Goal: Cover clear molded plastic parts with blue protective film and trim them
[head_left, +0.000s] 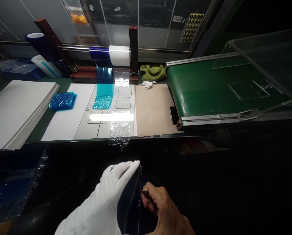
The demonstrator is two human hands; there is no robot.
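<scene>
While the person holds things up in the dim space below the bench, a blue-tinted plastic sheet [11, 186] lies in shadow at the far lower left. The left hand [109, 195], in a white cloth glove, is closed with its fingers together, gripping a clear plastic sheet [129, 202] seen almost edge-on. The right hand [160, 209] is bare and curled almost shut around a small dark object [145, 195], just at the sheet's right side; it looks like a tool, though the poor light makes that hard to say.

Across the bench beyond them, from left to right, are a stack of white sheets [21, 111], a crumpled blue film [62, 101] and a white board [62, 120]. Next comes a pale board with rectangle outlines [122, 102] under blue and clear film pulled from two rolls [99, 52]. Brown paper [152, 111] follows, with white gloves [148, 85] and a green dotted bag [153, 72] behind it, then a phone [174, 115] beside a green conveyor belt [200, 88].
</scene>
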